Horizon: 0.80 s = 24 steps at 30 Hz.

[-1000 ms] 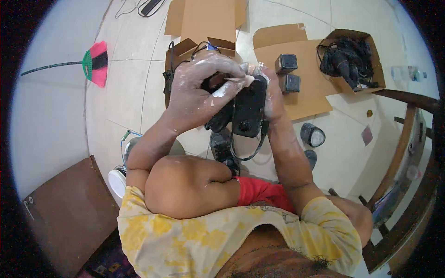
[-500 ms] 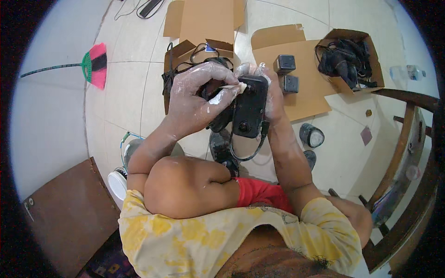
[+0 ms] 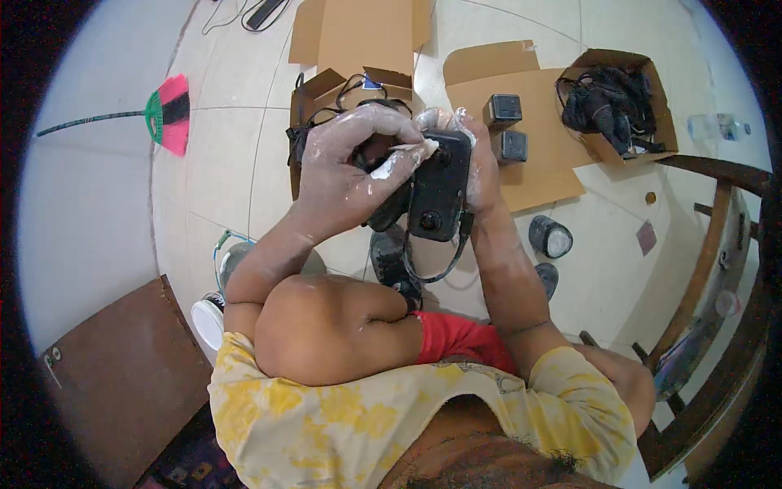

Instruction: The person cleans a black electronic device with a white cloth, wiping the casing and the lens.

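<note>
My right hand point(image 3: 482, 175) holds up a black box-shaped device point(image 3: 436, 183) with two round lens-like knobs on its face, one at each end. A black cable point(image 3: 428, 279) loops from its lower end. My left hand point(image 3: 346, 163) pinches a small white wad point(image 3: 427, 147), perhaps tissue or cotton, against the device beside the upper round part. White powdery smears cover both hands. Dark straps or padding behind the device are partly hidden by my left hand.
Beyond my hands lies an open cardboard box point(image 3: 350, 37) with black cables. Two small black cubes point(image 3: 505, 107) rest on flattened cardboard point(image 3: 542, 183). Another box point(image 3: 664, 130) holds black gear. A pink broom point(image 3: 173, 114) is at left, a wooden chair point(image 3: 692, 269) at right.
Both hands keep the same grip on the device and the white wad. The wad has shifted very slightly to the right and up; little else differs.
</note>
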Motion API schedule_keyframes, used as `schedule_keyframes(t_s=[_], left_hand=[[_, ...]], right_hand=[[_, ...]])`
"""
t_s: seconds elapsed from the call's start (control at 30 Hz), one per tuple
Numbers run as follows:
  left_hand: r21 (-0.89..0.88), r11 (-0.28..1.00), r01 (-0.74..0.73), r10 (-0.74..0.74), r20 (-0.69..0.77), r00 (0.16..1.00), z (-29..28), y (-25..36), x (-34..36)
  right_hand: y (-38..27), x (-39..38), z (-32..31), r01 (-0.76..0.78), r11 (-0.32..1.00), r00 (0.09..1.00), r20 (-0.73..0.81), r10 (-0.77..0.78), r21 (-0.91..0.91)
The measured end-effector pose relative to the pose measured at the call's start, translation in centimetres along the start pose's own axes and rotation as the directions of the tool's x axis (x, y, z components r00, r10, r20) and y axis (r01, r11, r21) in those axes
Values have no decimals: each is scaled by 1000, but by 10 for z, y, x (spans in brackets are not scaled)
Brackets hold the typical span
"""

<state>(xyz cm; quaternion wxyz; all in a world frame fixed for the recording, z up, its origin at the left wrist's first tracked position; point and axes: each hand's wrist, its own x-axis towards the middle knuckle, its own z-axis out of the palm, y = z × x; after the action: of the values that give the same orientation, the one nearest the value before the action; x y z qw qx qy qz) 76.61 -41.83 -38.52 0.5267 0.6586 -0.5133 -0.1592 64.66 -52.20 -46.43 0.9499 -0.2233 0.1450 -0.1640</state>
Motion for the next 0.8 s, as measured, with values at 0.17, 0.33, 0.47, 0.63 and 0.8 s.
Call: schedule_keyframes(t_s=[0.17,0.33,0.47,0.63,0.8], left_hand=[[76,987,-140,132,96,987,1,8,-2],[289,863,-415,360,224,906,-3,11,5],[312,867,-388,332,218,918,-10,6,7],[239,859,-453,406,221,887,-4,10,12],[298,833,-467,417,218,883,-14,-4,14]], right_hand=[[1,-1,-4,63,996,996,66,-59,-61],[3,-1,3,25,1000,999,38,-25,9],[1,1,-6,68,996,998,16,-67,-60],[-1,2,-3,0,999,1000,24,-1,47],[-3,0,-6,39,999,999,-30,-39,-2]])
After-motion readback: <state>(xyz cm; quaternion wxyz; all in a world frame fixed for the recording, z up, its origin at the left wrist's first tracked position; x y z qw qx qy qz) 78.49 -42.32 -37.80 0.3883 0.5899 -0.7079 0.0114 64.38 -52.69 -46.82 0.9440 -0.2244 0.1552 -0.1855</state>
